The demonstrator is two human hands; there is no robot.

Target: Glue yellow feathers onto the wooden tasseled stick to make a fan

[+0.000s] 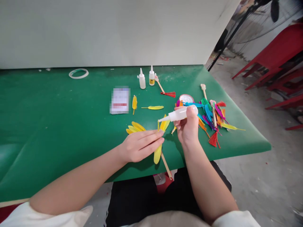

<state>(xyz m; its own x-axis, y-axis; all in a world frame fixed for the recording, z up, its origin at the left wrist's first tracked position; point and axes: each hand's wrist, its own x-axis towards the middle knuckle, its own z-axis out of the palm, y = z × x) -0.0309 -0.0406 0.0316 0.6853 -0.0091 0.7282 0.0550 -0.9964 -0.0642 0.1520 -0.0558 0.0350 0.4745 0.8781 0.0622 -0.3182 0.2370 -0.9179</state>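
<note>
My left hand (143,145) is closed in a pinch on a yellow feather (157,154), whose quill end points up past the fingertips. In my right hand (189,127) a white squeeze glue bottle (180,114) lies tilted nearly level, its nozzle pointing left. The nozzle tip is at the feather's quill; whether they touch I cannot tell. Beneath and around my left hand, more yellow feathers (136,126) fan out on the table. A wooden stick (167,166) runs from under the held feather toward the front edge; its upper end is hidden.
Two upright glue bottles (142,80) stand at the back, beside a stick with a red tassel (168,94). Coloured feathers (208,112) and sticks are heaped at right near a round tin (186,99). A blurred card (119,101) and tape roll (79,74) lie leftward on the green table (59,126).
</note>
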